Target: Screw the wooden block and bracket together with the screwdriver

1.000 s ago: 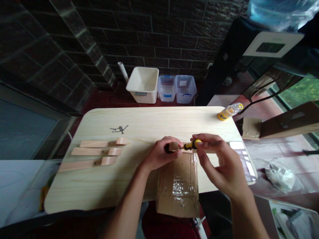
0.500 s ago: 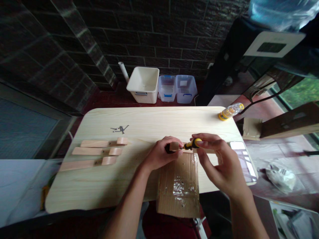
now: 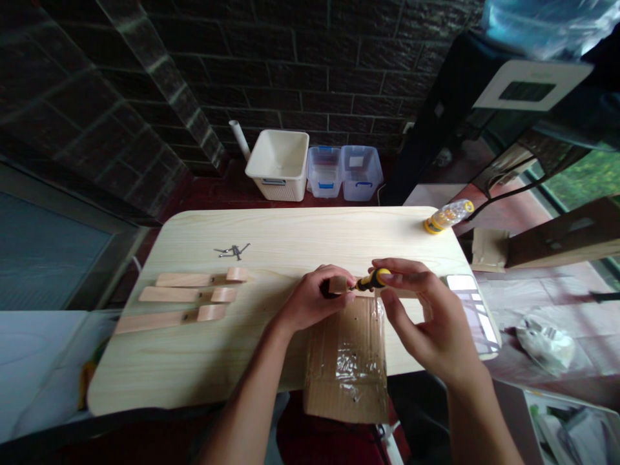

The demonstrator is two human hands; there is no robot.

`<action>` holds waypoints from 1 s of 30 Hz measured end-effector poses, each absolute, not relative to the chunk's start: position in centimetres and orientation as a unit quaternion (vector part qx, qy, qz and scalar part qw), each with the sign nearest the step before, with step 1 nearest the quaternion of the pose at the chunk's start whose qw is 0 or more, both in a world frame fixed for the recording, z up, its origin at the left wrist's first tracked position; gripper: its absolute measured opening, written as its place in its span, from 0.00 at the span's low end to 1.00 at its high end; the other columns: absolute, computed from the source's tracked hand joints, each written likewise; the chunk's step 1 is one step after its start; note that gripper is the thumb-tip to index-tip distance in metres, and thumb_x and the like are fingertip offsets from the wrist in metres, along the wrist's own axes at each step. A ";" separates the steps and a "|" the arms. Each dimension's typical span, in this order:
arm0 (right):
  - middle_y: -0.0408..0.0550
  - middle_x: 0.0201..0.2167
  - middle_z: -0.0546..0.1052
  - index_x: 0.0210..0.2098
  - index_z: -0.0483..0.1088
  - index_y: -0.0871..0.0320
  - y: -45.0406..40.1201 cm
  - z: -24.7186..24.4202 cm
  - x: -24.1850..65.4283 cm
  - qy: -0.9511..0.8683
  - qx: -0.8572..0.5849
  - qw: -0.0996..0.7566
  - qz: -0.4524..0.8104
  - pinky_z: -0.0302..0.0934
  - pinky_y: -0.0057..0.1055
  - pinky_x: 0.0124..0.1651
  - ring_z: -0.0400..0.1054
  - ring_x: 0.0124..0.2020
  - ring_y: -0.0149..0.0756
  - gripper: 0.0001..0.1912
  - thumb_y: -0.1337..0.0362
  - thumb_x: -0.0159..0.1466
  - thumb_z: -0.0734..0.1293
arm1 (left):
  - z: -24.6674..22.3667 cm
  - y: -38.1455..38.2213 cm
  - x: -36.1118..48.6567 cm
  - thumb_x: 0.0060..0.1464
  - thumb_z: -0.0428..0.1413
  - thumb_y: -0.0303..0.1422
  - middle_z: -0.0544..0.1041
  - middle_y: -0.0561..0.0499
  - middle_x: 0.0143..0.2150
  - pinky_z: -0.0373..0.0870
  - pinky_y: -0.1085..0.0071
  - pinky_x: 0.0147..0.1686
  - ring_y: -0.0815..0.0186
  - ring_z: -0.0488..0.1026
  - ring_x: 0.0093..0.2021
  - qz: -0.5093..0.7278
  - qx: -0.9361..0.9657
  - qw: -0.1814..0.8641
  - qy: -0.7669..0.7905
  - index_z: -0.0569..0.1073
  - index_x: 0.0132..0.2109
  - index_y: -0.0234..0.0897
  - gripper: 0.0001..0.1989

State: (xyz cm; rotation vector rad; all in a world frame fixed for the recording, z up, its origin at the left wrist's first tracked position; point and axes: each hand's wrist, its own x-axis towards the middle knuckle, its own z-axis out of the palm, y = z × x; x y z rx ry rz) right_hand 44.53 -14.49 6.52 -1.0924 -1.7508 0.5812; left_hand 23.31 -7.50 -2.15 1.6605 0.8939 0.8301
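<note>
Right hand [image 3: 436, 316] is showing the one small change: its fingertips are sitting slightly farther left around the screwdriver [image 3: 372, 280] than a second ago. Screwdriver tip is too small to make out. Left hand [image 3: 317, 294] is covering part of the wooden piece [image 3: 338, 285] near frame centre; both forearms are running off the lower edge.

Pale table [image 3: 300, 239] is spanning mid-frame. Screws [image 3: 236, 250] are lying loosely clustered at centre left, three wooden strips [image 3: 174, 295] below them. Clear bottle [image 3: 448, 216] is occupying the far right corner; glossy slab [image 3: 472, 316] is reflecting light at right. Taped cardboard [image 3: 346, 368] is jutting past the near edge, lower centre. White bin [image 3: 278, 184] is sitting against dark brick, upper centre.

Left fingers are closing around the wooden piece. Right fingers are curving half-closed, holding the screwdriver's handle end loosely; thumb contact: cannot tell.
</note>
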 end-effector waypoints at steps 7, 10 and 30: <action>0.49 0.55 0.81 0.52 0.73 0.50 -14.4 6.6 44.5 -0.724 -0.448 0.473 0.227 0.76 0.40 0.57 0.79 0.57 0.39 0.16 0.75 0.71 0.69 | -2.0 -7.5 23.3 0.60 0.66 0.35 0.85 0.48 0.48 0.75 0.56 0.58 0.58 0.81 0.50 0.342 0.691 0.519 0.370 0.81 0.45 0.42 0.07; 0.50 0.55 0.81 0.52 0.73 0.50 -14.3 6.3 44.5 -0.717 -0.444 0.486 0.231 0.76 0.41 0.56 0.79 0.57 0.40 0.16 0.75 0.70 0.70 | -2.1 -7.5 23.3 0.59 0.66 0.34 0.85 0.49 0.48 0.75 0.57 0.58 0.58 0.81 0.51 0.344 0.692 0.516 0.371 0.81 0.44 0.41 0.06; 0.51 0.59 0.80 0.52 0.73 0.51 -14.7 6.6 44.3 -0.704 -0.442 0.487 0.268 0.74 0.43 0.59 0.77 0.60 0.42 0.15 0.76 0.71 0.68 | -2.4 -7.6 23.2 0.61 0.66 0.37 0.85 0.49 0.49 0.75 0.58 0.57 0.59 0.81 0.50 0.334 0.694 0.514 0.378 0.81 0.46 0.43 0.08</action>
